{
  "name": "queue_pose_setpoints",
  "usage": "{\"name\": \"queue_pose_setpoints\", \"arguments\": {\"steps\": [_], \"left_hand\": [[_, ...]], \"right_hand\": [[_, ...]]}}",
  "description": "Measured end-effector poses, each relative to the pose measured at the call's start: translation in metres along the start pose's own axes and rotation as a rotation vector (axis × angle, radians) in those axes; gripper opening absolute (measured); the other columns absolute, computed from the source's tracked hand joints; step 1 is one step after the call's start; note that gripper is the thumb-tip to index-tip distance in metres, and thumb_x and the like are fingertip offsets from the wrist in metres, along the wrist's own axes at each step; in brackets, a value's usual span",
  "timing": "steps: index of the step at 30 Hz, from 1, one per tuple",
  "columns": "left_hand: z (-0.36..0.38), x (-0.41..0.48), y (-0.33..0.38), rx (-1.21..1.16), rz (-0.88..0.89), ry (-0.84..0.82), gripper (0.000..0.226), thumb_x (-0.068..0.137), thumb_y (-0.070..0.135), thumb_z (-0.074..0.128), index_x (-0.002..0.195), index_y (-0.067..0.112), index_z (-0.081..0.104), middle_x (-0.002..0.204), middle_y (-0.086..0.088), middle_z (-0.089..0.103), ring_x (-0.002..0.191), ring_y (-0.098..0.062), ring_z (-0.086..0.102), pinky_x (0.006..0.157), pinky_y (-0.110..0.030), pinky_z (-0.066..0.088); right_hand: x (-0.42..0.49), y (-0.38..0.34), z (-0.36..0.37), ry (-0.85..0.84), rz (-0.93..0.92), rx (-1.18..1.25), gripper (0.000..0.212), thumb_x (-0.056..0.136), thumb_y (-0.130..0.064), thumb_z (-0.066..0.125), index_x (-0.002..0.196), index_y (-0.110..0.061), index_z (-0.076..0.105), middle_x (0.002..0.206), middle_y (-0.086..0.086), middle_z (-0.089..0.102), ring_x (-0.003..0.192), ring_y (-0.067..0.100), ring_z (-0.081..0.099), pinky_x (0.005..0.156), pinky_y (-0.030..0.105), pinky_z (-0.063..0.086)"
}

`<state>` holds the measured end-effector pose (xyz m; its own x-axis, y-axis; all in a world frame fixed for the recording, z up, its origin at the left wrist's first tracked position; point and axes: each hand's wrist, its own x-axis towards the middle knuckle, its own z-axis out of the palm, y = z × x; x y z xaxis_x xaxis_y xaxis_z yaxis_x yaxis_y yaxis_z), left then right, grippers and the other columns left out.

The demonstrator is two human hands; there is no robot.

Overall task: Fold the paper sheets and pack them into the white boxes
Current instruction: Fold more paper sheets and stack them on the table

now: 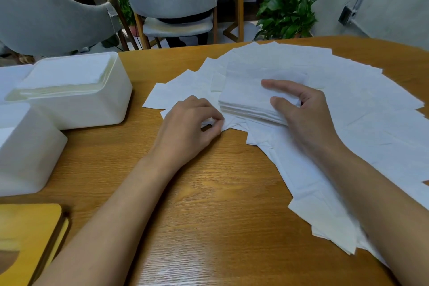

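Note:
A neat stack of folded paper sheets (246,97) lies on the wooden table (209,193), on top of many loose white sheets (362,109) fanned out to the right. My right hand (299,109) grips the stack's near right corner, thumb at its edge and fingers on top. My left hand (188,125) pinches the corner of a loose sheet (213,123) just left of the stack. An open white box (76,104) filled with folded sheets stands at the left.
Two more white boxes (25,153) sit at the left edge, one in front of and one behind the filled box. A wooden lid (27,237) lies at the near left corner. Grey chairs (171,0) and a potted plant (287,11) stand beyond the table.

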<state>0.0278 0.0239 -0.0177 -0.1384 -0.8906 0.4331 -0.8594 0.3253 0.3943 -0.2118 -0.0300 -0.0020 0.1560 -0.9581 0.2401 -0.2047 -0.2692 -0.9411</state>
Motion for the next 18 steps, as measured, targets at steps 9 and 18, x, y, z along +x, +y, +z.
{"name": "queue_pose_setpoints", "arguments": {"steps": [9,18], "left_hand": [[0.0022,-0.0005,-0.0029,-0.025,-0.004,-0.029,0.012,0.093,0.03,0.078,0.101,0.023,0.081,0.105,0.012,0.073,0.101,-0.012,0.067,0.083,-0.045,0.056],[0.0048,-0.0008,-0.0015,-0.064,-0.013,-0.04,0.018,0.092,0.038,0.079,0.103,0.024,0.082,0.108,0.012,0.071,0.104,-0.012,0.066,0.085,-0.044,0.057]], "right_hand": [[0.0,0.0017,0.0002,-0.004,0.024,0.006,0.039,0.098,-0.003,0.062,0.119,-0.033,0.078,0.125,-0.025,0.071,0.124,-0.013,0.056,0.107,0.011,0.041],[0.0002,0.0029,0.0003,-0.009,0.027,0.001,0.039,0.098,-0.004,0.062,0.119,-0.033,0.078,0.125,-0.025,0.071,0.125,-0.011,0.056,0.113,0.021,0.042]]}}
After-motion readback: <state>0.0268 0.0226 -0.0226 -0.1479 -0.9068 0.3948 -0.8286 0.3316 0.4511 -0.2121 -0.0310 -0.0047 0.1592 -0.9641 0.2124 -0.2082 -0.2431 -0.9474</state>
